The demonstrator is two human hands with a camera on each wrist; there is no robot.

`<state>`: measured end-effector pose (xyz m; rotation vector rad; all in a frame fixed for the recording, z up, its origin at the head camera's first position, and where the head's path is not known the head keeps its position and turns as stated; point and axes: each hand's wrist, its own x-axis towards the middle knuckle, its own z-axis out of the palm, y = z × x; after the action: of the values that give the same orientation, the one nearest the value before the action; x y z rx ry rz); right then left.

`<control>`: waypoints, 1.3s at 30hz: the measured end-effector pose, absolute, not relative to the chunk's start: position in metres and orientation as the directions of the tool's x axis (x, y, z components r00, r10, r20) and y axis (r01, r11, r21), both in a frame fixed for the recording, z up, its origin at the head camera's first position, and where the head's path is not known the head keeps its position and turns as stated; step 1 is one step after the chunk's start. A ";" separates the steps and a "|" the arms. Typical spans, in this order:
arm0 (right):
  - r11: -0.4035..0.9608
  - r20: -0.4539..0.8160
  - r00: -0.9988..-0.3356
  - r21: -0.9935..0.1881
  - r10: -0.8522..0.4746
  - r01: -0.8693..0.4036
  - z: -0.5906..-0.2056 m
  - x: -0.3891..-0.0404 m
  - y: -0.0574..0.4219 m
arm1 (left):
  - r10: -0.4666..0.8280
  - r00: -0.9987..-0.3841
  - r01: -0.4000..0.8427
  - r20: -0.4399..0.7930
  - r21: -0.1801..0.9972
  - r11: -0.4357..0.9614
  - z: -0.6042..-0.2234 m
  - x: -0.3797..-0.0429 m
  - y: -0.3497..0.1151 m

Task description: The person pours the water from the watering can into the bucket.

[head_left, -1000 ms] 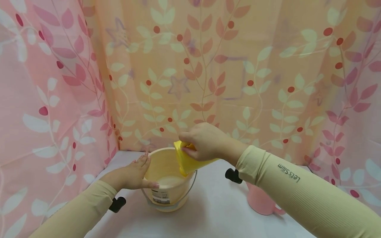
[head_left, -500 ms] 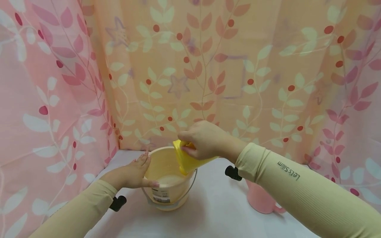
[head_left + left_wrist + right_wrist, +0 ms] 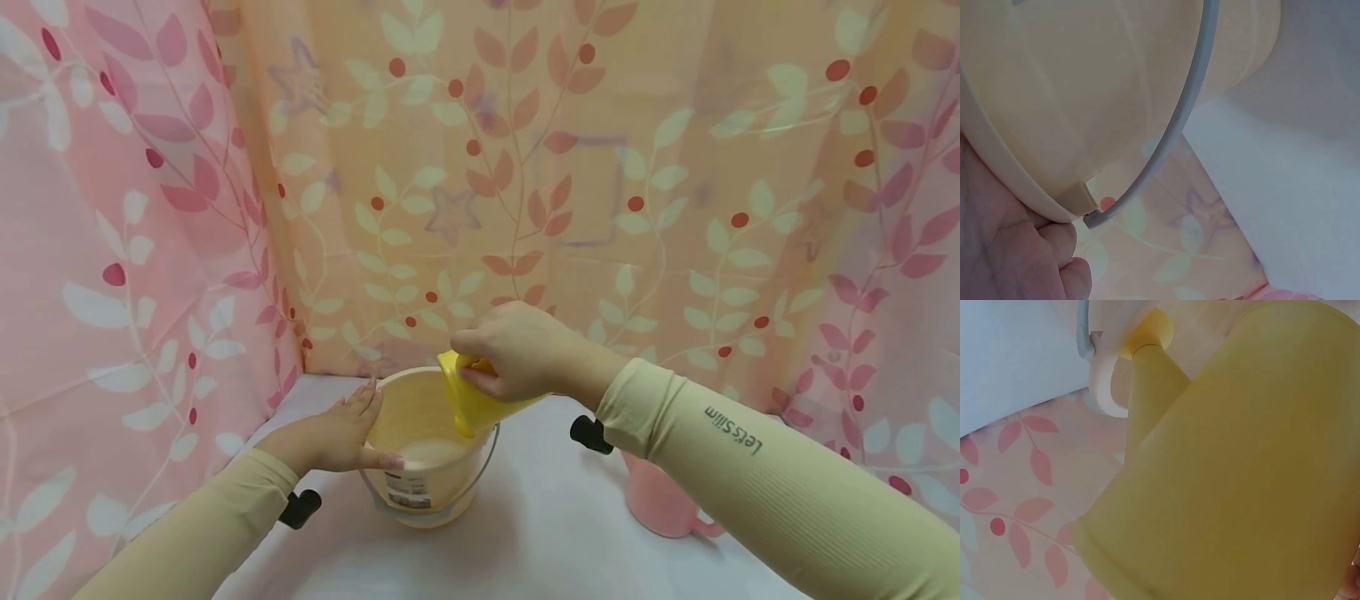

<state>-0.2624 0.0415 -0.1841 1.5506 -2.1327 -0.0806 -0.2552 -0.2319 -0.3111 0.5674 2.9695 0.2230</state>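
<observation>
A cream bucket [image 3: 420,497] with a grey wire handle [image 3: 1175,122] stands upright on the white surface. My left hand [image 3: 337,433] rests on its rim at the left, fingers straight and thumb spread along the front. In the left wrist view that hand's fingers [image 3: 1060,240] touch the bucket's rim [image 3: 1004,159] from outside. My right hand [image 3: 517,350] grips a yellow watering can [image 3: 480,404], tilted over the right side of the bucket. In the right wrist view the can's body [image 3: 1235,469] fills the frame and its spout [image 3: 1154,387] points into the bucket.
A pink vessel with a side handle [image 3: 660,500] stands at the right, partly behind my right forearm. Leaf-patterned curtains [image 3: 420,167] surround the white table [image 3: 555,533] at the back and sides. Dark wrist-camera mounts [image 3: 300,509] stick out below both wrists.
Both hands, the bucket and the watering can hold nearly the same positions. The whole head view has shifted slightly.
</observation>
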 end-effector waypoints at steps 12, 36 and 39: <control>0.422 0.397 -0.286 0.311 -0.872 -0.851 -0.187 -0.261 0.049 | 0.376 -0.923 0.361 -0.082 0.155 0.920 -0.310 -0.254 -0.231; 0.677 0.553 -0.648 -0.192 -0.524 -0.711 -0.221 -0.264 0.077 | 0.376 -0.924 0.364 -0.073 0.140 0.921 -0.311 -0.256 -0.232; 0.666 0.547 -0.690 -0.289 -0.475 -0.687 -0.224 -0.265 0.081 | 0.376 -0.924 0.365 -0.070 0.138 0.921 -0.312 -0.256 -0.232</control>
<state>-0.2653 0.0807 -0.2237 0.9076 -2.4536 0.6750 -0.2556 -0.2317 -0.3122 0.5773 2.9851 0.1862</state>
